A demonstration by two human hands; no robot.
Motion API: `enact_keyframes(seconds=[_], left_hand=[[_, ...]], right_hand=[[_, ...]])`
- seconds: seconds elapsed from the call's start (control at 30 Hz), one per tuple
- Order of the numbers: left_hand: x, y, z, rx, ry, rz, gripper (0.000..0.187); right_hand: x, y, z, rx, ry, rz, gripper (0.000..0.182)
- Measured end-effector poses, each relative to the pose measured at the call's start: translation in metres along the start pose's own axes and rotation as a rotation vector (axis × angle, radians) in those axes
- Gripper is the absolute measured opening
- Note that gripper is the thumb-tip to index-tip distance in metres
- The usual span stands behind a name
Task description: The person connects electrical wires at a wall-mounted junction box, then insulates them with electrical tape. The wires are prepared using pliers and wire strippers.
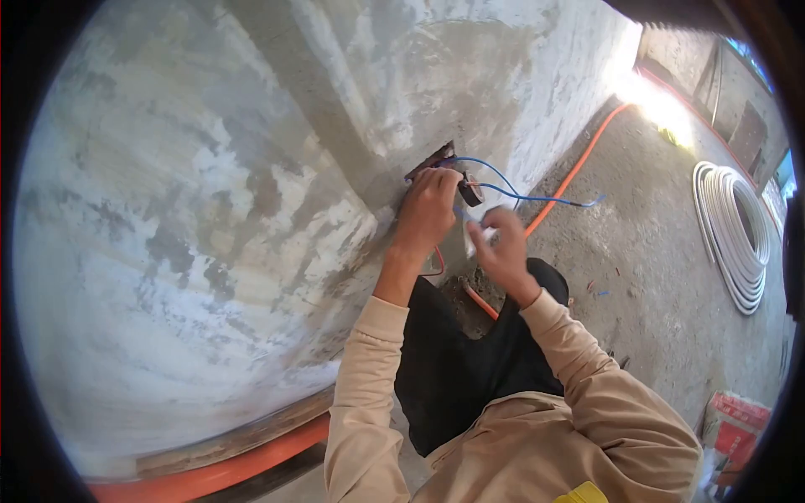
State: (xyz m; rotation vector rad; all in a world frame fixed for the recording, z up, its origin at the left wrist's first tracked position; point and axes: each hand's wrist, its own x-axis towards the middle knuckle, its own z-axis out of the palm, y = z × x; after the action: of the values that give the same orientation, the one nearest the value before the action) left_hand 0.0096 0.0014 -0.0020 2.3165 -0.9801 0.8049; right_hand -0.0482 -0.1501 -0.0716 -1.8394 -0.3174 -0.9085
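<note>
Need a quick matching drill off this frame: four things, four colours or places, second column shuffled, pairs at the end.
Things:
1. wires at the wall box
2. conduit along the wall base
3. coiled pipe
4. left hand

Colour or place:
A. white, lying on the floor at far right
B. blue, trailing out to the right
C. at the wall box opening
D. orange, running across the floor

Pairs: 1-B, 2-D, 3-A, 4-C
</note>
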Motion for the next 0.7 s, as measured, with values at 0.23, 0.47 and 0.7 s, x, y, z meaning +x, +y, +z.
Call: enact_keyframes(seconds=[0.23,0.47,0.7], left_hand=[[0.001,0.001,0.002,-0.029,0.042,0.0,0.036],[-0.002,0.001,0.014,-0.218,0.195,-0.094,0.033],[-0.005,0.0,0.01,-0.151,0.181,-0.047,0.03]], right_hand=[[0.086,0.003,-0.023,0.2,-0.511,-0.104,0.065],[0.088,0.005,-0.024,0.125,-0.517,-0.136,0.058],[0.049,-0.019,-0.005,0.565,-0.34,0.586,0.041]])
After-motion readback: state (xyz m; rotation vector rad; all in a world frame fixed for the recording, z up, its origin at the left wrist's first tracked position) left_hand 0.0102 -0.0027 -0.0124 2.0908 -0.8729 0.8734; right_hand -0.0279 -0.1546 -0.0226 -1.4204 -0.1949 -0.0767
